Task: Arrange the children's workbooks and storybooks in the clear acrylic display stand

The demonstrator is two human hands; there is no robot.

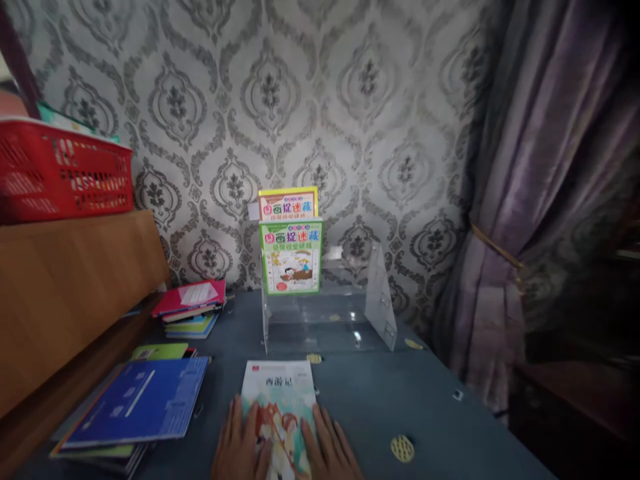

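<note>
A paperback book (280, 400) with a white and pale green illustrated cover lies face up at the near side of the table. My left hand (240, 440) rests flat along its left edge, fingers stretched out. On the other edge lies my right hand (330, 443), its fingers spread and partly over the cover. Beyond the book stands a clear acrylic display rack (380, 303). A green-bordered picture book (293, 267) leans upright on the rack's left side, with a yellow-bordered book (287, 203) showing above and behind it.
Left of my hands lies a stack of books topped by a blue one (143, 403). Farther back sits another pile with a pink book (190, 298). A red basket (65, 170) stands on a wooden ledge (75, 280). A tied purple curtain (500, 253) hangs at right.
</note>
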